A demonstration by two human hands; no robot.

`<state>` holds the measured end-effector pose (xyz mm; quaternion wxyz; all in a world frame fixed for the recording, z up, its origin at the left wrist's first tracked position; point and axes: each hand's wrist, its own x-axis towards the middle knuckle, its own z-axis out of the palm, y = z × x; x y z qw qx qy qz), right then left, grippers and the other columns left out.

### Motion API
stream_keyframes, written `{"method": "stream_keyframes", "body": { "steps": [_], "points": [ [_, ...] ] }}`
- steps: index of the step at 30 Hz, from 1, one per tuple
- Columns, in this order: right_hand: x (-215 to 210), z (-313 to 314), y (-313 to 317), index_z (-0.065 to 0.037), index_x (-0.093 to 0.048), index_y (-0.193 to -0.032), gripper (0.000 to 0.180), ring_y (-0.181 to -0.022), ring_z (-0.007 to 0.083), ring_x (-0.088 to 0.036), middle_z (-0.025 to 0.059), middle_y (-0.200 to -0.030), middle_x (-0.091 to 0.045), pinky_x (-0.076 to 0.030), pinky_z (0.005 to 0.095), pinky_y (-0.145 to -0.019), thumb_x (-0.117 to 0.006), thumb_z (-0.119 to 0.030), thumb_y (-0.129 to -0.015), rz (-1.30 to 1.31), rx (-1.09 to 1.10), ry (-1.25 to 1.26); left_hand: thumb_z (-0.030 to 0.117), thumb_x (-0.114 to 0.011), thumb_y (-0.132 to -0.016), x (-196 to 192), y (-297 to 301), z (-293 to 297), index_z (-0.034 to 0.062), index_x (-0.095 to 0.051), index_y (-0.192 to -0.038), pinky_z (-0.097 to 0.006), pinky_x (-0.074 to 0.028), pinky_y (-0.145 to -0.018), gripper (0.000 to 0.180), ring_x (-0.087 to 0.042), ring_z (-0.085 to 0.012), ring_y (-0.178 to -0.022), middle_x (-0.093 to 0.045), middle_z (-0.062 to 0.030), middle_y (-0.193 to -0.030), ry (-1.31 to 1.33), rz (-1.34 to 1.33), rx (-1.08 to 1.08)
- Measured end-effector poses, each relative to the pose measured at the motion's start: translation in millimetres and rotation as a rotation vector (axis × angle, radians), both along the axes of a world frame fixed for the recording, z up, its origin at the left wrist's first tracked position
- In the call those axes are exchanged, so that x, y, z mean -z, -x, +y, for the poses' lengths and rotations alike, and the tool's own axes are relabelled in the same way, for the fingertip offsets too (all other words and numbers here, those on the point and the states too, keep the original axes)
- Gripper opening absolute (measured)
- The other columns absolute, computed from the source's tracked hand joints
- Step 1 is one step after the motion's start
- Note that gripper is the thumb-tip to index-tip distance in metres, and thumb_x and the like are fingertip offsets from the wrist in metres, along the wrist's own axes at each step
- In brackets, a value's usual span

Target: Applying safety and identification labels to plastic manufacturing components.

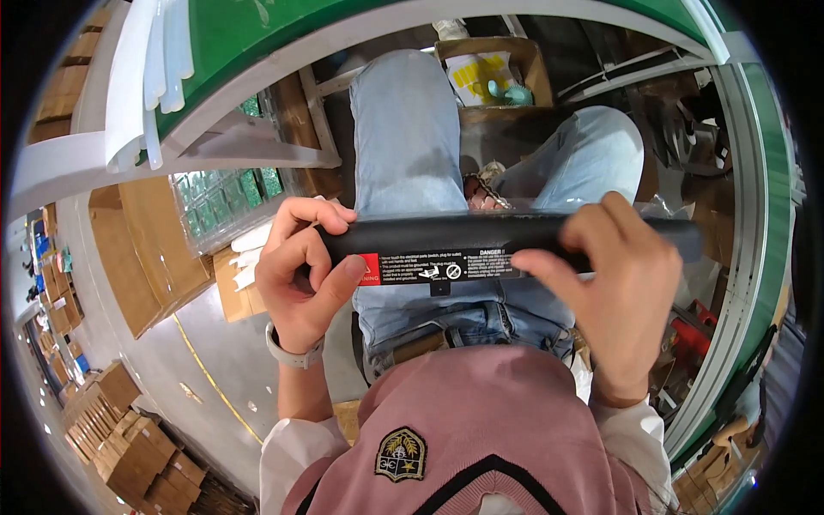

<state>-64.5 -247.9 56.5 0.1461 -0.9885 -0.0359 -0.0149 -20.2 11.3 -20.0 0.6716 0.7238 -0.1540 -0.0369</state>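
Note:
Across my lap I hold a long black bar-shaped device (pixel 463 232) roughly level; its exact kind does not show. On its near face is a black-and-white warning label (pixel 472 268) with a red patch at the left. My left hand (pixel 302 270) is closed round the left end, thumb on the red patch, a pale watch (pixel 296 350) on that wrist. Toward the right end my right hand (pixel 614 283) grips the bar, its fingers over the top and its thumb at the label's right part. That hand covers some of the bar behind it.
A green-topped workbench (pixel 232 43) curves ahead, with white plastic strips (pixel 172 69) hanging at its left edge. Beneath stands an open cardboard box (pixel 541 73). A large carton (pixel 142 249) and clear-wrapped goods (pixel 219 202) are left. A metal-edged frame (pixel 734 257) runs along the right.

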Motion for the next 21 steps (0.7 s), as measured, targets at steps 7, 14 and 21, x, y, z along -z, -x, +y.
{"method": "stream_keyframes", "body": {
  "steps": [7, 14, 21],
  "points": [
    [31, 12, 13, -0.014, -0.064, -0.125, 0.046, -0.128, 0.0249, -0.051, 0.0037, -0.132, -0.058, -0.04, 0.0523, -0.099, -0.058, -0.02, -0.08, -0.212, -0.418, 0.04, 0.002, -0.071, -0.076, 5, -12, -7, 0.0058, -0.037, -0.061, -0.039, -0.047, -0.088, 0.038, -0.057, -0.0251, -0.095, -0.055, -0.0154, -0.1, 0.0, -0.036, -0.009],
    [26, -120, 33, -0.008, -0.063, -0.114, 0.043, -0.092, 0.024, -0.063, 0.0085, -0.099, -0.063, -0.05, 0.0334, -0.075, -0.063, -0.01, -0.072, -0.424, -0.213, 0.263, 0.013, -0.067, -0.079, -4, -14, 2, 0.0039, -0.035, -0.063, -0.035, -0.045, -0.086, 0.036, -0.056, -0.0244, -0.092, -0.057, -0.0159, -0.097, -0.097, -0.083, -0.082],
    [16, -165, 96, -0.004, -0.06, -0.111, 0.04, -0.062, 0.0192, -0.058, 0.0048, -0.075, -0.054, -0.048, 0.031, -0.055, -0.062, -0.012, -0.072, -0.416, -0.247, 0.356, 0.009, -0.059, -0.08, -4, -28, -14, 0.0023, -0.041, -0.07, -0.034, -0.041, -0.09, 0.022, -0.053, -0.0233, -0.093, -0.053, -0.0136, -0.095, -0.004, -0.174, -0.015]
  ]
}}
